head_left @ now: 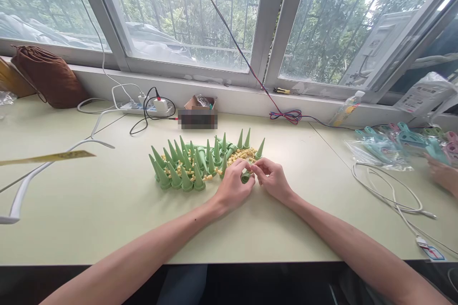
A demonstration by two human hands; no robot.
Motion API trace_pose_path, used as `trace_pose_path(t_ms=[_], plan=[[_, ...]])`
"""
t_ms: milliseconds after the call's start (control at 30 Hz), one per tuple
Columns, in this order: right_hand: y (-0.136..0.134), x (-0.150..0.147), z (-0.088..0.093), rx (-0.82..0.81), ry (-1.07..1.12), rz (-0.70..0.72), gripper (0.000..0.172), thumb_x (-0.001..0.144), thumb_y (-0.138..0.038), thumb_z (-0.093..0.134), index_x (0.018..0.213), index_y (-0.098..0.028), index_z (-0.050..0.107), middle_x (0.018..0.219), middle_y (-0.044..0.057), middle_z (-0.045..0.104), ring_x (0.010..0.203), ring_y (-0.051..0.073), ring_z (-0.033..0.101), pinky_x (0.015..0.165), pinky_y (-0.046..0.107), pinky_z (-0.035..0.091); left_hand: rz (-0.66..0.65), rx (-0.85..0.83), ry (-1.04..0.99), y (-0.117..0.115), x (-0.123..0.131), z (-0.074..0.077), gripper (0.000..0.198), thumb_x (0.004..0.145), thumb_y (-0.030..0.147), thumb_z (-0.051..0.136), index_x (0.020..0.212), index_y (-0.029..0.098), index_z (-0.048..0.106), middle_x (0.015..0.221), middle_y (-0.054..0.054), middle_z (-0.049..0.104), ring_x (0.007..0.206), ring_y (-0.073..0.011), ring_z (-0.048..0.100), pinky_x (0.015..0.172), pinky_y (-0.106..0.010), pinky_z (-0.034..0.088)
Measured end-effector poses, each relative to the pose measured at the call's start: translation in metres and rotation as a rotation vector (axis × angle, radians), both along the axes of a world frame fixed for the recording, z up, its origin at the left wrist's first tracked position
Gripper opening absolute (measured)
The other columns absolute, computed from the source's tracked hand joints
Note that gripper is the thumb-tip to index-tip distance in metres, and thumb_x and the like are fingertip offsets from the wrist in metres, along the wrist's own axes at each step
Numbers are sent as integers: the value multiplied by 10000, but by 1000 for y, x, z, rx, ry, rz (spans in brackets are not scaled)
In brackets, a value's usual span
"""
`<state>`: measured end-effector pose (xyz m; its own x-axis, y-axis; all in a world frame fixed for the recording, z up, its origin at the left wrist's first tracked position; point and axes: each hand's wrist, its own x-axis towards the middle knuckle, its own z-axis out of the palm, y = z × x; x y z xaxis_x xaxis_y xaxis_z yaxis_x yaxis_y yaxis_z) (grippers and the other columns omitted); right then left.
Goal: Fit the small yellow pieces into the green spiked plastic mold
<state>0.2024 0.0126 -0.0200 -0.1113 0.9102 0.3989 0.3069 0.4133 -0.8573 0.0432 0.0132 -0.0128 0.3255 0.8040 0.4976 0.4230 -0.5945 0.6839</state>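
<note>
My left hand is closed around a green cone, whose round open base faces me. Against it, my right hand pinches finger and thumb together; whatever lies between them is too small or hidden to make out. To the left of my hands, several green cones stand upright on the table, with small yellow pegs among them and sticking out of some. Just beyond my fingers is a pile of loose yellow pegs, with a few more cones upright around it and others lying on their sides.
A small cardboard box and a power strip with cables are at the back. To the right lie a white cable, a bottle and coloured clips, where another person's hand reaches in. A brown bag stands left.
</note>
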Motion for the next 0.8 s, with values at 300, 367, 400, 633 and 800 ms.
trace_pose_path(t_ms=[300,367,400,633,800], plan=[[-2,0,3,10,2,-20,316,916,-485,571,800,-192,584,648,-5,586,499,122,524,502,264,462,12,-13,-14,2,0,-4,49,853,154,563,825,194,571,845,-43,603,778,-180,577,670,-317,508],[-1,0,3,6,12,-23,305,918,-476,571,805,-193,581,655,-3,590,501,124,531,502,266,466,12,-19,-12,2,0,-4,49,855,156,561,826,195,567,849,-44,601,786,-181,576,679,-320,512],[-1,0,2,5,15,-24,302,919,-473,570,806,-193,579,659,-1,594,502,126,536,502,267,468,13,-20,-12,2,0,-4,49,857,159,560,826,196,565,852,-45,601,792,-182,576,683,-321,514],[-1,0,1,6,18,-26,305,928,-491,552,833,-202,568,695,10,634,522,135,579,509,270,494,15,-7,-20,2,0,-5,53,860,166,567,819,196,553,852,-45,605,802,-183,585,673,-309,512],[0,0,-1,9,21,-33,310,926,-506,544,846,-208,554,718,19,643,538,146,593,496,270,489,17,-5,-20,3,1,-5,60,853,155,571,815,196,551,855,-42,607,802,-181,587,674,-310,511]])
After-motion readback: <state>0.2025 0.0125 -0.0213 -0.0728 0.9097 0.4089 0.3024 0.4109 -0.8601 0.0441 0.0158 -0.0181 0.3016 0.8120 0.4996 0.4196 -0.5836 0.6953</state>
